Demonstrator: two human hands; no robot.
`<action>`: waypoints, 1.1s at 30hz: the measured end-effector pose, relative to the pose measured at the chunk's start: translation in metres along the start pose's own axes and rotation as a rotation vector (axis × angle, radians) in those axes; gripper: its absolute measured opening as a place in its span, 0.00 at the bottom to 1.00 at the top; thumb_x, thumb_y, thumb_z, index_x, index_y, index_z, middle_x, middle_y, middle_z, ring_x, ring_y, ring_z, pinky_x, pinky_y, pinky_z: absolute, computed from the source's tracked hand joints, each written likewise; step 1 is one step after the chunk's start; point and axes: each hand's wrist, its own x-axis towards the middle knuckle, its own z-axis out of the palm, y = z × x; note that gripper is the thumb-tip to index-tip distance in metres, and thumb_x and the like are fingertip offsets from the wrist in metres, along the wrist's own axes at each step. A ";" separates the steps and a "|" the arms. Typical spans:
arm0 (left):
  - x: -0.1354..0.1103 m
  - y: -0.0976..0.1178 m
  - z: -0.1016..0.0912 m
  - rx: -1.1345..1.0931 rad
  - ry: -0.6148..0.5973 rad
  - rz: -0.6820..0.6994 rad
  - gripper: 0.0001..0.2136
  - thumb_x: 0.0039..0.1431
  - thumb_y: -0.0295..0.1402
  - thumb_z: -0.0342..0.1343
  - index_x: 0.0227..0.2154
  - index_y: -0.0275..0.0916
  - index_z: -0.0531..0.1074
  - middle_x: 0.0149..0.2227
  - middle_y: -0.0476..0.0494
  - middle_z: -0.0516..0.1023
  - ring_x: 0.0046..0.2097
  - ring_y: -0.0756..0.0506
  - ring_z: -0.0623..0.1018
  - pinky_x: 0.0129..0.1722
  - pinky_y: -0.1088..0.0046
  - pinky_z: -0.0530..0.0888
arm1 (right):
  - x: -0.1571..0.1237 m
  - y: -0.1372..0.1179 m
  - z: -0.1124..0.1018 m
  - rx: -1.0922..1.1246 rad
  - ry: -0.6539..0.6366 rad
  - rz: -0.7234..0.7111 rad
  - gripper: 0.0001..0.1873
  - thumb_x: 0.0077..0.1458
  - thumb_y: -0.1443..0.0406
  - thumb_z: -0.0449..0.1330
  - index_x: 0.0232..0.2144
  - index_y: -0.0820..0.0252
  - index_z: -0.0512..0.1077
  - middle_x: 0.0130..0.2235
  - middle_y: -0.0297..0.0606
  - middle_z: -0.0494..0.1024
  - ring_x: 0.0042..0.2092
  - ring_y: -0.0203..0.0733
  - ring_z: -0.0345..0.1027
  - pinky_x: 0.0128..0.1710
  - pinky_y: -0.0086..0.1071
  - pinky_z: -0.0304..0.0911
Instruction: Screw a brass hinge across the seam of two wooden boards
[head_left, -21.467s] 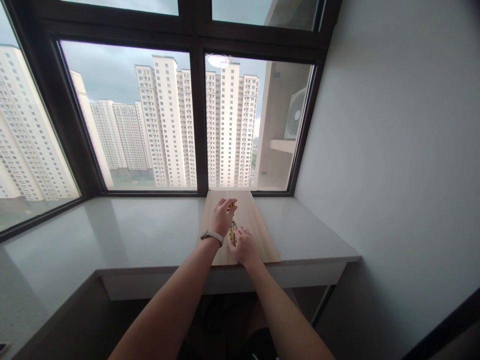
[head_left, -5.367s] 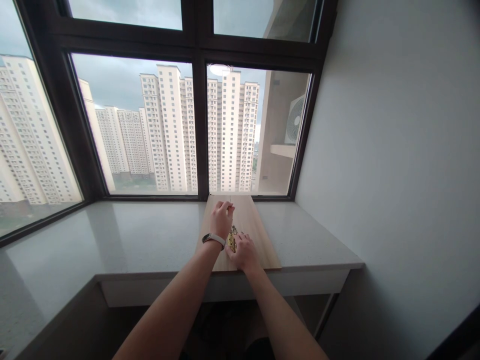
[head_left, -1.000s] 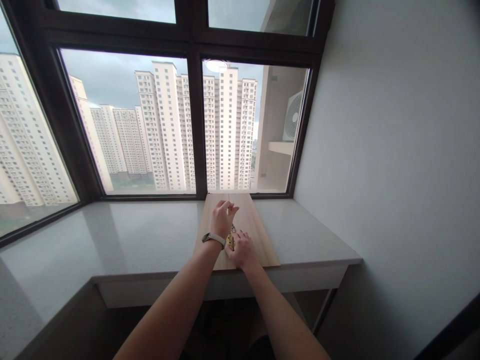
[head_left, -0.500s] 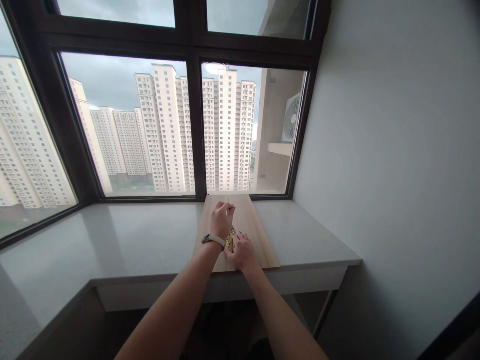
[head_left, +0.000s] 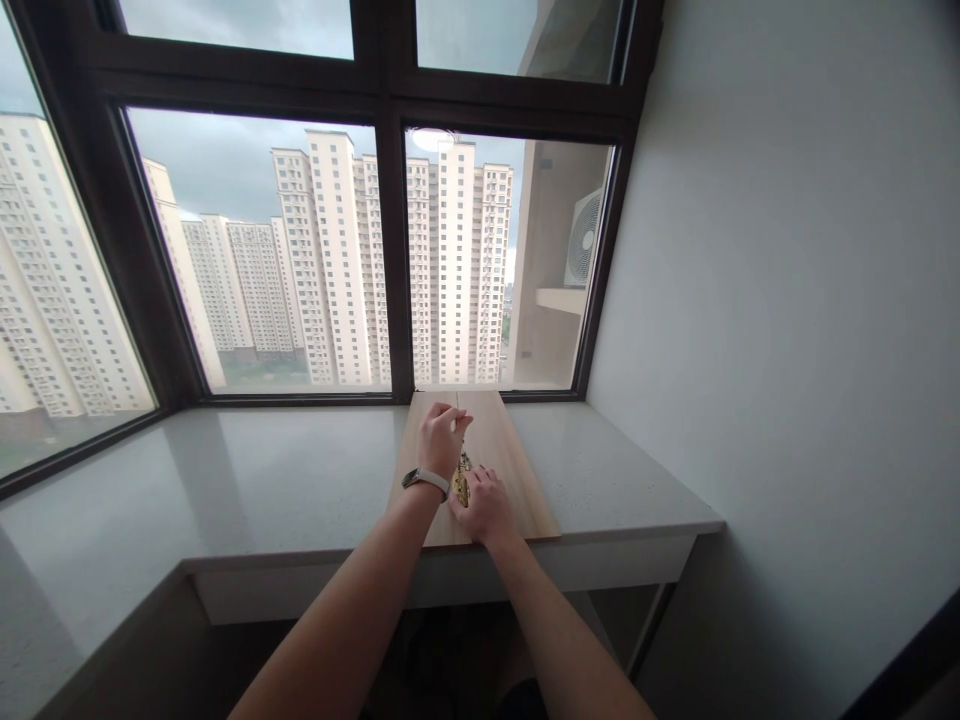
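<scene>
A gold-coloured piece with dark markings (head_left: 460,490) lies on a pale wooden board (head_left: 517,480), partly covered by my right hand. My right hand (head_left: 486,503) rests on the board with its fingers curved over the right side of that piece, holding it. Just beyond it, my left hand (head_left: 444,437) is raised, thumb and fingers pinched together. Whatever is in the pinch is too small to make out. A dark, thin strand (head_left: 464,458) shows between the pinch and the gold piece. On my left wrist sits a band with a small dark screen (head_left: 426,481).
The board lies on a light stone-topped counter (head_left: 300,480), its front edge near my forearms. Dark window frames (head_left: 395,250) rise behind it. A plain wall (head_left: 750,250) closes off the right side.
My left hand has shifted very slightly, and a bit more of the dark strand shows below it. My right hand stays in place on the gold piece.
</scene>
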 end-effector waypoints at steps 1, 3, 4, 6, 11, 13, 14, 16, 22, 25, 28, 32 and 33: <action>0.000 0.000 0.001 0.002 0.001 -0.007 0.03 0.62 0.32 0.62 0.37 0.41 0.80 0.37 0.45 0.76 0.36 0.47 0.76 0.37 0.69 0.75 | 0.000 0.000 0.001 0.001 0.005 -0.004 0.22 0.58 0.52 0.58 0.48 0.58 0.74 0.49 0.46 0.76 0.52 0.51 0.63 0.54 0.37 0.55; -0.001 -0.001 0.001 0.006 0.000 -0.015 0.04 0.63 0.32 0.61 0.37 0.41 0.80 0.37 0.45 0.75 0.35 0.47 0.76 0.36 0.69 0.75 | 0.000 0.001 0.001 0.004 0.010 -0.008 0.21 0.58 0.52 0.58 0.48 0.57 0.74 0.49 0.45 0.76 0.52 0.51 0.63 0.54 0.37 0.56; -0.001 -0.001 0.002 0.009 -0.002 -0.014 0.04 0.63 0.32 0.60 0.36 0.42 0.80 0.37 0.45 0.75 0.35 0.47 0.76 0.36 0.69 0.74 | 0.000 0.001 0.002 0.004 0.009 -0.007 0.21 0.58 0.52 0.57 0.48 0.57 0.74 0.49 0.45 0.76 0.52 0.51 0.63 0.53 0.37 0.56; -0.001 -0.001 0.002 0.008 -0.011 -0.004 0.04 0.64 0.31 0.59 0.37 0.42 0.79 0.37 0.44 0.76 0.35 0.47 0.76 0.36 0.69 0.75 | 0.000 0.001 0.002 0.004 0.006 -0.003 0.21 0.59 0.52 0.57 0.47 0.57 0.74 0.49 0.46 0.76 0.52 0.51 0.63 0.53 0.37 0.56; -0.001 -0.003 0.002 -0.040 -0.021 0.016 0.08 0.65 0.28 0.56 0.43 0.42 0.78 0.41 0.42 0.79 0.39 0.45 0.79 0.40 0.68 0.76 | 0.000 0.000 0.000 0.007 -0.007 0.002 0.22 0.59 0.51 0.56 0.49 0.58 0.73 0.49 0.47 0.76 0.53 0.51 0.63 0.54 0.38 0.55; -0.001 -0.003 0.001 -0.061 -0.022 0.028 0.07 0.65 0.28 0.56 0.42 0.42 0.78 0.41 0.42 0.79 0.40 0.46 0.79 0.42 0.68 0.76 | 0.000 0.000 -0.001 0.004 -0.014 0.002 0.22 0.59 0.51 0.56 0.49 0.58 0.73 0.50 0.47 0.76 0.53 0.51 0.63 0.55 0.38 0.55; -0.001 -0.003 0.000 -0.064 -0.023 0.036 0.06 0.65 0.28 0.57 0.40 0.42 0.78 0.40 0.43 0.79 0.39 0.46 0.79 0.42 0.68 0.76 | 0.000 0.000 -0.001 0.003 -0.016 0.002 0.22 0.59 0.51 0.56 0.49 0.58 0.73 0.50 0.47 0.76 0.53 0.51 0.63 0.55 0.38 0.55; -0.001 -0.002 -0.002 -0.054 -0.022 0.039 0.04 0.63 0.30 0.60 0.38 0.41 0.79 0.39 0.44 0.79 0.38 0.46 0.78 0.41 0.68 0.75 | 0.000 0.000 -0.001 0.002 -0.014 0.000 0.22 0.59 0.51 0.56 0.49 0.58 0.73 0.50 0.47 0.76 0.53 0.51 0.63 0.55 0.38 0.55; 0.000 0.002 -0.005 -0.034 -0.010 0.009 0.03 0.62 0.32 0.61 0.32 0.40 0.78 0.36 0.45 0.77 0.36 0.47 0.77 0.37 0.70 0.74 | 0.000 0.000 0.000 -0.006 -0.018 0.004 0.23 0.59 0.51 0.56 0.50 0.58 0.73 0.51 0.47 0.75 0.53 0.51 0.63 0.55 0.38 0.55; 0.000 0.002 -0.004 -0.022 -0.021 0.006 0.05 0.64 0.31 0.58 0.33 0.40 0.77 0.36 0.44 0.78 0.36 0.47 0.77 0.37 0.70 0.74 | 0.000 -0.001 -0.001 -0.010 -0.014 0.000 0.22 0.60 0.52 0.56 0.49 0.58 0.73 0.50 0.46 0.76 0.53 0.51 0.64 0.55 0.38 0.56; -0.001 -0.001 -0.003 -0.015 -0.041 0.006 0.06 0.66 0.30 0.55 0.37 0.41 0.77 0.38 0.42 0.79 0.38 0.45 0.79 0.38 0.68 0.75 | -0.001 -0.001 -0.003 -0.017 -0.021 0.002 0.20 0.61 0.54 0.55 0.49 0.57 0.73 0.51 0.46 0.76 0.54 0.51 0.64 0.56 0.39 0.56; -0.001 -0.003 -0.003 -0.012 -0.052 0.020 0.07 0.67 0.29 0.53 0.40 0.41 0.77 0.40 0.41 0.80 0.41 0.44 0.79 0.42 0.66 0.76 | -0.001 -0.002 -0.004 -0.024 -0.053 0.017 0.20 0.60 0.55 0.56 0.51 0.57 0.73 0.52 0.47 0.75 0.55 0.52 0.63 0.56 0.40 0.55; -0.001 -0.003 -0.004 -0.010 -0.052 0.028 0.07 0.66 0.30 0.54 0.40 0.41 0.77 0.40 0.42 0.80 0.41 0.45 0.79 0.42 0.66 0.76 | -0.001 -0.002 -0.004 -0.022 -0.055 0.018 0.21 0.60 0.54 0.56 0.51 0.57 0.73 0.52 0.47 0.75 0.55 0.52 0.63 0.56 0.40 0.54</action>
